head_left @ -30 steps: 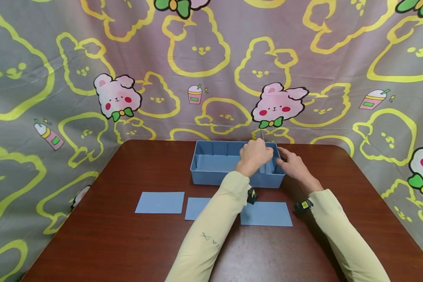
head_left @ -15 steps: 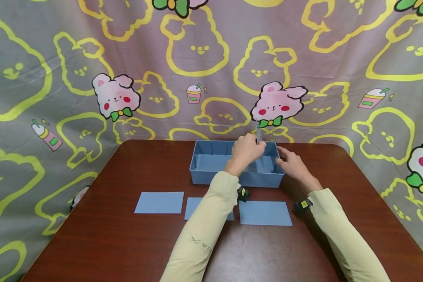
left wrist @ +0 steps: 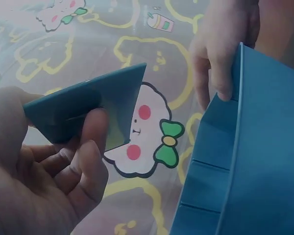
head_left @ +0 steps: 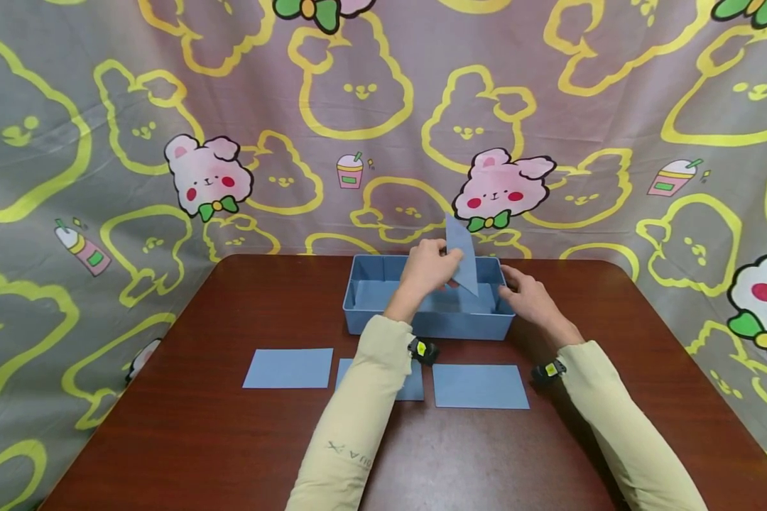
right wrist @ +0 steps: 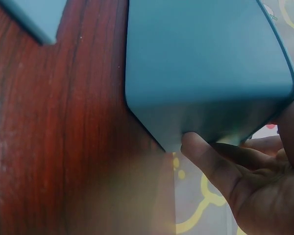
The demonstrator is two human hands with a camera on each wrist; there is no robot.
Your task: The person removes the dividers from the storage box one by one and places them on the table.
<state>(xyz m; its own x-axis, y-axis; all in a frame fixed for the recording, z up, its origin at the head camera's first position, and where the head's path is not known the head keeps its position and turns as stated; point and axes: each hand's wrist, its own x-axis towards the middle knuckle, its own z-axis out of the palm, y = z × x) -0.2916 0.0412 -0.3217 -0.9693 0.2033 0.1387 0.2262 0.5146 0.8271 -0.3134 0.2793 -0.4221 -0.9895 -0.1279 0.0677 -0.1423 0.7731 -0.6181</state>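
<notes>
My left hand (head_left: 427,268) pinches a flat blue divider (head_left: 462,257), tilted above the blue box (head_left: 383,321). In the left wrist view the thumb lies on one face of the divider (left wrist: 95,107), with the other fingers curled behind it. At the right end of the box, my right hand (head_left: 533,298) holds the end wall, with a digit over the rim. The right wrist view shows one fingertip against the outside of the box (right wrist: 206,58); part of that grip is hidden. Vertical ridges line the box's inner wall.
Three flat blue panels lie in front of the box: a left one (head_left: 287,367), a middle one (head_left: 412,385) partly under my left sleeve, and a right one (head_left: 481,387). Behind the brown table (head_left: 185,440) hangs a patterned curtain (head_left: 383,92).
My left hand has moved left and slightly up, lifting the divider out of the box's right part and tilting it so its face shows. The right hand and box stay in place.
</notes>
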